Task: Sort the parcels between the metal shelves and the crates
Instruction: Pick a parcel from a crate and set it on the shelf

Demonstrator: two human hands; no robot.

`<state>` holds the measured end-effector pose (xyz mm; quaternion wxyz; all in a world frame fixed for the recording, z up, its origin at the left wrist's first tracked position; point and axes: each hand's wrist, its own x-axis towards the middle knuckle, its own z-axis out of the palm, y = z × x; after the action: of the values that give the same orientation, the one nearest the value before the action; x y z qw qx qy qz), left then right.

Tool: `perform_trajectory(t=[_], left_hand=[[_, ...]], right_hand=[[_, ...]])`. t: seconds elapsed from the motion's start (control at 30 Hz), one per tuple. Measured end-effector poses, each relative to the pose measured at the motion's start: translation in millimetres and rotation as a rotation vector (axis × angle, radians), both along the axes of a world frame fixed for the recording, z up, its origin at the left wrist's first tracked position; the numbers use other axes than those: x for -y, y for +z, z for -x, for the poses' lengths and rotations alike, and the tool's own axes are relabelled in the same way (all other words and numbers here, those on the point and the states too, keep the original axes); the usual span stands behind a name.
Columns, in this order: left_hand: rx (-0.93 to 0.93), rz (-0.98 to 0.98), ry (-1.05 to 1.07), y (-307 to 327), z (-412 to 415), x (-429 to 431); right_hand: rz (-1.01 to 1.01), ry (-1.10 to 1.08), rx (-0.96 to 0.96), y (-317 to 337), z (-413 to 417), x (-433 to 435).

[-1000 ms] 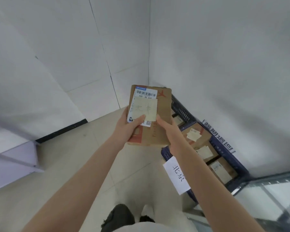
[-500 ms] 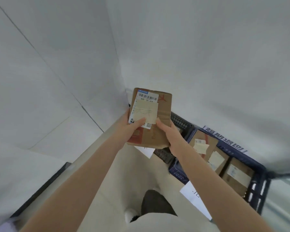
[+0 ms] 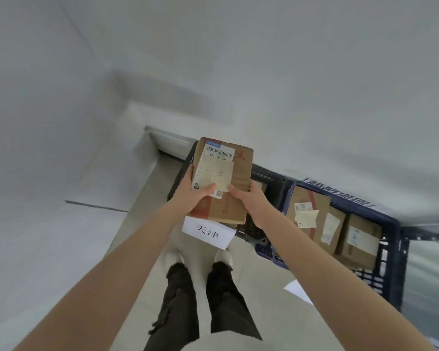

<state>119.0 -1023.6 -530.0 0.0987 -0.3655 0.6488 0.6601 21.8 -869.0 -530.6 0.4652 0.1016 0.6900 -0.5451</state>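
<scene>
Walls (image 3: 289, 72): pale grey, plain, meeting in a corner.
Floor (image 3: 264, 312): light beige tiles.
Strip (image 3: 94, 205): thin, dark, along left wall.
Light: soft, even.

**Two place signs and a barcode label**

A white paper sign (image 3: 208, 233) at the near edge of the black plastic crate (image 3: 266, 177) reads "天津" in black. A white strip sign (image 3: 340, 195) on the far rim of the dark blue plastic crate (image 3: 390, 262) reads "超期退回", seen upside down. The white shipping label (image 3: 219, 153) on the brown cardboard parcel (image 3: 238, 178) shows a barcode above "530" and "05"; the rest is blurred. Handwriting on the cream paper note (image 3: 217, 174) is too faint to read.
</scene>
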Motion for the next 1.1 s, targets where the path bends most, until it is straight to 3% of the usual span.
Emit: perform_trajectory(t=[0.2,0.3,0.43,0.63,0.8,1.1], left_hand=[[0.18,0.082,-0.135,-151.2,20.9,67.6],[0.244,0.127,-0.174,-162.2,37.0,76.4],[0.297,0.204,-0.232,-223.7,62.5,88.1],[0.271,0.385,-0.25,-317.5,81.2,96.2],[0.267,0.431,-0.186,-352.0,84.9,110.7],[0.231,0.532,-0.259,-355.2,107.7,108.5]], right_hand=[[-0.125,-0.108,0.012,-85.0,8.9,54.5],[-0.156,-0.165,0.066,-142.1,10.8,75.6],[-0.143,-0.205,0.112,-224.2,19.3,90.5],[-0.233,-0.147,0.004,-314.1,39.3,107.9],[-0.278,-0.121,-0.087,-355.3,42.7,134.5],[-0.252,-0.259,-0.134,-361.0,50.5,129.5]])
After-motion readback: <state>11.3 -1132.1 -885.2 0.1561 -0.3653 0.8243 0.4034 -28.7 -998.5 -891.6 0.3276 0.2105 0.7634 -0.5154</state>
